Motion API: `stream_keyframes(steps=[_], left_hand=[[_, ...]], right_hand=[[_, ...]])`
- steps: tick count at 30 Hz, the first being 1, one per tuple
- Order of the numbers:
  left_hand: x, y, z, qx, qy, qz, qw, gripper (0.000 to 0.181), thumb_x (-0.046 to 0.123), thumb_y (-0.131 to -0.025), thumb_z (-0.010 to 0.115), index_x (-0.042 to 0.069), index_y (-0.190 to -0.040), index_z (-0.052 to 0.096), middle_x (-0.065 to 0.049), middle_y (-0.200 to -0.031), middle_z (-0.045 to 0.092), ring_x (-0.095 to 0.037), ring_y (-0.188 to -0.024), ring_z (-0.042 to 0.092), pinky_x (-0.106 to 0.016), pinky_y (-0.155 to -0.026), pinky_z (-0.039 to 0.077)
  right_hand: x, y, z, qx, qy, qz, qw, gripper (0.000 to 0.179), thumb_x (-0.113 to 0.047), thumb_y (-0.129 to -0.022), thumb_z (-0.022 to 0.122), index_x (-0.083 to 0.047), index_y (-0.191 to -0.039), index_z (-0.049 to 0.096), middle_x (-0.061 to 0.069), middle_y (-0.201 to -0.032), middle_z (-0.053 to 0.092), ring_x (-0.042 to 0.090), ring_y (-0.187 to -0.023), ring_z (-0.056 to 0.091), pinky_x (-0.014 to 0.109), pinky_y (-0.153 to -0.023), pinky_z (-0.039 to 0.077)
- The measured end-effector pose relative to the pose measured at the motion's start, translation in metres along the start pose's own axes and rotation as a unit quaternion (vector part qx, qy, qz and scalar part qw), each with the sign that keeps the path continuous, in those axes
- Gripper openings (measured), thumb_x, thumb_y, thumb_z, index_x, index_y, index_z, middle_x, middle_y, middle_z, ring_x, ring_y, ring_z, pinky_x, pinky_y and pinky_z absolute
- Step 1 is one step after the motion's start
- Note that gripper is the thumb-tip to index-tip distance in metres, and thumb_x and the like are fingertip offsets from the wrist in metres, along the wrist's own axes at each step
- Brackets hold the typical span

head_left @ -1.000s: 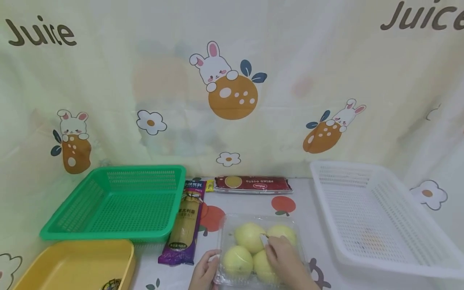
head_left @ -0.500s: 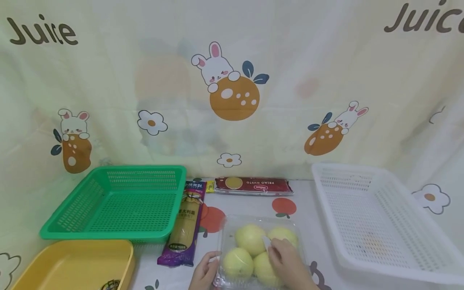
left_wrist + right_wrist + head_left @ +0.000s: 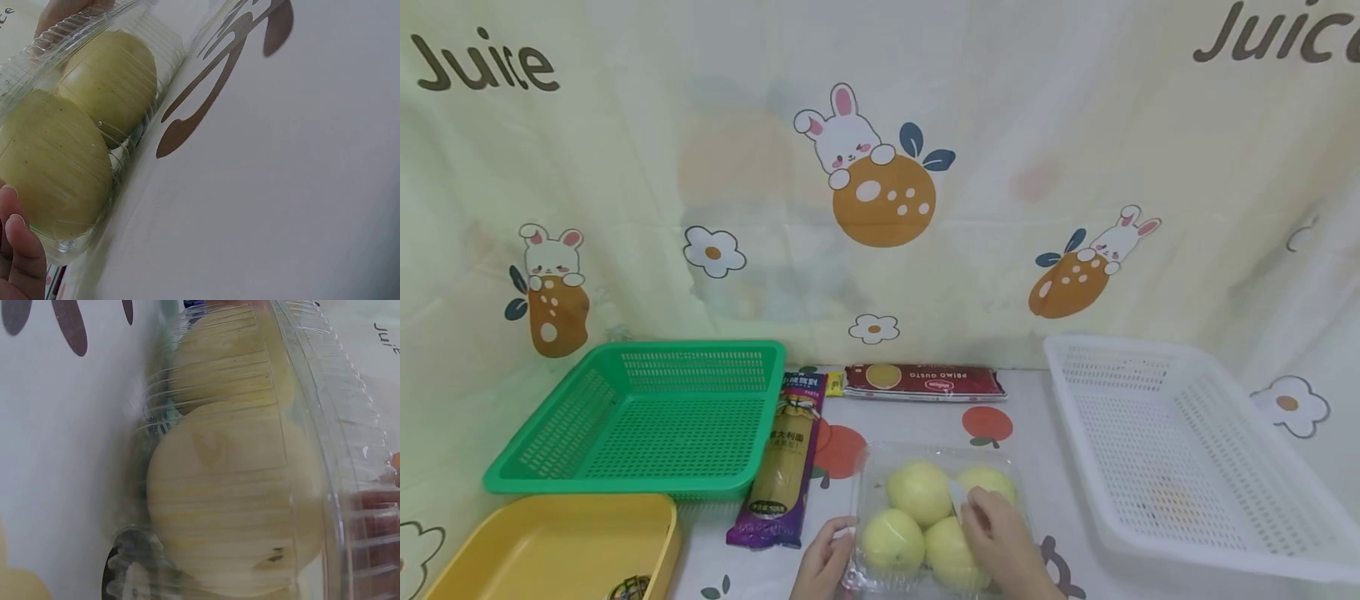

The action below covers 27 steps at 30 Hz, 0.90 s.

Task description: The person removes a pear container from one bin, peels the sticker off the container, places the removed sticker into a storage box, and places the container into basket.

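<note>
A clear plastic box (image 3: 868, 475) with several round, pale yellow-green fruits (image 3: 891, 542) stands on the cloth at the front middle. My left hand (image 3: 826, 560) grips its left edge; in the left wrist view, curled fingers (image 3: 25, 250) lie against the ribbed side. Over the lid, my right hand (image 3: 1003, 537) pinches a small white piece (image 3: 957, 493), whose kind I cannot make out. The right wrist view shows the fruit (image 3: 231, 494) through the box wall, with part of a hand (image 3: 378, 537) behind the plastic.
Left of the box lies a purple pasta packet (image 3: 782, 475). A green basket (image 3: 625, 487) and a yellow tray (image 3: 565, 542) holding a small dark item (image 3: 631, 588) stand farther left. Behind is a dark red packet (image 3: 925, 383); a white basket (image 3: 1225, 552) stands at right.
My right hand has shifted a little to the right over the lid, with the white piece in its fingers. The left hand and the box have stayed in place.
</note>
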<state>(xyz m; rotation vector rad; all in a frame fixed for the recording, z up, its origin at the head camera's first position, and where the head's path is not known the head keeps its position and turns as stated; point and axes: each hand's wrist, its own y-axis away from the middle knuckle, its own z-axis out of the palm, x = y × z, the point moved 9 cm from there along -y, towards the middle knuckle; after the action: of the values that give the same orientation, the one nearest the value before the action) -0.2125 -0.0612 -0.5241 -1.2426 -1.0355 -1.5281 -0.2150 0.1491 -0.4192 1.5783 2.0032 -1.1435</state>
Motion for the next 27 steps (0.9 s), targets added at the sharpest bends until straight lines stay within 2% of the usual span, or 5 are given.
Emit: stream_keyframes(steps=[7, 15, 27], left_hand=[[0.001, -0.001, 0.000, -0.007, -0.008, 0.019, 0.9998, 0.038, 0.024, -0.096, 0.043, -0.006, -0.120, 0.041, -0.006, -0.071, 0.057, -0.009, -0.052, 0.050, -0.018, -0.045, 0.042], [0.002, -0.001, -0.001, -0.002, -0.034, 0.011, 0.9993, 0.036, 0.022, -0.096, 0.041, -0.005, -0.120, 0.042, -0.005, -0.066, 0.055, -0.009, -0.052, 0.051, -0.020, -0.047, 0.043], [0.003, -0.002, -0.001, -0.005, -0.046, 0.029, 0.9985, 0.032, 0.016, -0.098, 0.038, -0.007, -0.120, 0.041, -0.006, -0.068, 0.056, -0.009, -0.050, 0.050, -0.019, -0.046, 0.042]], right_hand=[[0.001, -0.002, 0.001, -0.009, -0.010, 0.011, 0.9998, 0.033, 0.003, -0.082, 0.055, -0.016, -0.062, 0.035, -0.010, -0.057, 0.032, 0.006, -0.055, 0.034, 0.023, -0.050, 0.033], [0.016, -0.001, 0.002, -0.029, -0.089, 0.085, 0.9920, 0.030, 0.000, -0.087, 0.051, -0.013, -0.064, 0.038, -0.008, -0.053, 0.035, 0.005, -0.049, 0.033, 0.021, -0.044, 0.032], [0.018, -0.003, -0.001, -0.037, -0.114, 0.111, 0.9866, 0.027, -0.002, -0.089, 0.050, -0.011, -0.065, 0.040, -0.005, -0.054, 0.037, 0.006, -0.048, 0.034, 0.020, -0.045, 0.032]])
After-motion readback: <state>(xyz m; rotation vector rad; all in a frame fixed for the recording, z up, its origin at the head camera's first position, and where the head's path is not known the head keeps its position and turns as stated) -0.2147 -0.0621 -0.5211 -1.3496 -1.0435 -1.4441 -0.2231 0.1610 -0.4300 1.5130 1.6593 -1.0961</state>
